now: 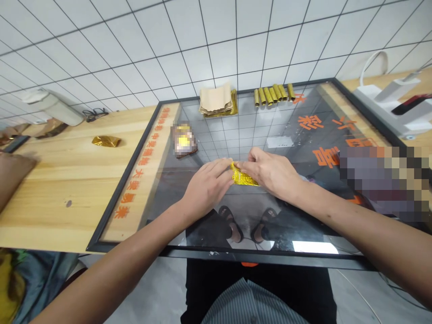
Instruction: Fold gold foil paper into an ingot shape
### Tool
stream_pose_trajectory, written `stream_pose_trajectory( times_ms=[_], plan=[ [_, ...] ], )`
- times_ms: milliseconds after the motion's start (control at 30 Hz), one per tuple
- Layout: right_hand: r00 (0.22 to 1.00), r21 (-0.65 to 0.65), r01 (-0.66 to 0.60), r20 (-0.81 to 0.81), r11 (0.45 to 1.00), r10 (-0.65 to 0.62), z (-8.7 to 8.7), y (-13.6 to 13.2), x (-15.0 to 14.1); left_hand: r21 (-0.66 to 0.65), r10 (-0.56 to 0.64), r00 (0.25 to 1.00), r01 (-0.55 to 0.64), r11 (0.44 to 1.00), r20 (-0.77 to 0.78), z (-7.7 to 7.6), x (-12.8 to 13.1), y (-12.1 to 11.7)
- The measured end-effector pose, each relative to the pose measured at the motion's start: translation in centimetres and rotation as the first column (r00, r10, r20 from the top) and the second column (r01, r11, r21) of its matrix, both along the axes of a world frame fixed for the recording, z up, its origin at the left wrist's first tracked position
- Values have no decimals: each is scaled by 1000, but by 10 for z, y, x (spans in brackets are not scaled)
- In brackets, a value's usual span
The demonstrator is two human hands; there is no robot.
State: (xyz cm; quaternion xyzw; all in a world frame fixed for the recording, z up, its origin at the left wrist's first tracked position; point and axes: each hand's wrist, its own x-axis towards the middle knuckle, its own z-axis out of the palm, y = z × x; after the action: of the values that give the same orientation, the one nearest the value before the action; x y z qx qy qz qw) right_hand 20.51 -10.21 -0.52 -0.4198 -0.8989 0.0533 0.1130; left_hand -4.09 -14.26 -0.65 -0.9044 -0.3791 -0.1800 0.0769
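A sheet of gold foil paper lies on the dark glass tabletop in front of me, partly covered by my fingers. My left hand presses its bunched fingertips on the paper's left edge. From the right, my right hand holds the paper's upper edge, thumb and fingers close together. The fingertips of both hands nearly meet at the upper left of the sheet. Beyond them, near the wall, sits a stack of tan paper sheets with gold foil showing under it. Several rolled gold tubes stand in a row to its right.
A blurred, box-like object sits left of my hands. On the wooden table is a folded gold piece, with another person's hand at the far left. A white power strip and another blurred object occupy the right.
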Motion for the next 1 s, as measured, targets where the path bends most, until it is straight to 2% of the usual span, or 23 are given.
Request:
stream_pose_trajectory(
  times_ms=[233,467,700,1000],
  plan=[
    [1000,9,-5,16,1000,5,0,0,1,31,-169,985,170,985,-11,6,10,-10],
    [1000,5,-5,-1,1000,5,-1,1,1,44,-244,969,246,968,-33,5,18,-16],
    [1000,-33,-1,-13,999,0,0,1,2,-26,-244,969,244,970,-31,7,24,-25],
    [997,-143,48,-53,988,-57,11,-1,-3,-34,-241,966,239,970,-97,4,23,-29]
  ],
)
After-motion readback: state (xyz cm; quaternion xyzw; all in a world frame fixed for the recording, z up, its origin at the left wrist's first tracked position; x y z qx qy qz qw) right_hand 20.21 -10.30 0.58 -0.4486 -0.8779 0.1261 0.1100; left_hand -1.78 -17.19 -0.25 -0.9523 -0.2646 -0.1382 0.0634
